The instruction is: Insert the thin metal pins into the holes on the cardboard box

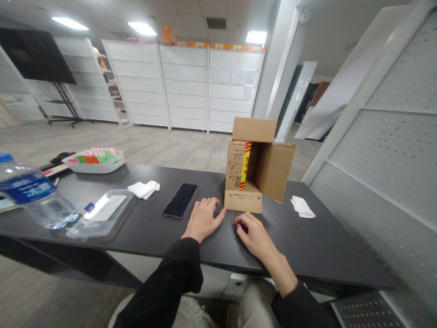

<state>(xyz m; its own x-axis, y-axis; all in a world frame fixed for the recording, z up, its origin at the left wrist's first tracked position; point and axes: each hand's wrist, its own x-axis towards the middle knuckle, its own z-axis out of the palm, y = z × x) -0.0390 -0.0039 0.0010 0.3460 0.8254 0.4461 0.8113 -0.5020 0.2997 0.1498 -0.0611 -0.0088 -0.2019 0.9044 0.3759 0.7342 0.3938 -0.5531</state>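
Observation:
A cardboard box [235, 159] stands on its side on the dark table, its mouth facing me with the flaps spread. Small dark holes or studs dot its left flap and the lower flap [243, 202]. My left hand [204, 218] rests palm down on the table between a phone and the box, fingers apart and holding nothing. Just in front of the lower flap lie a few thin metal pieces [234, 217], possibly screws or nails. Beside them my right hand [253, 233] has its fingers curled into a pinch; what is between the fingertips is too small to name.
A black phone [180, 200] lies left of my left hand. Further left are folded tissues [144, 189], a clear plastic case [109, 212], a water bottle [32, 193] and a white basket [97, 166] of colourful packets. Another tissue [302, 207] lies right of the box.

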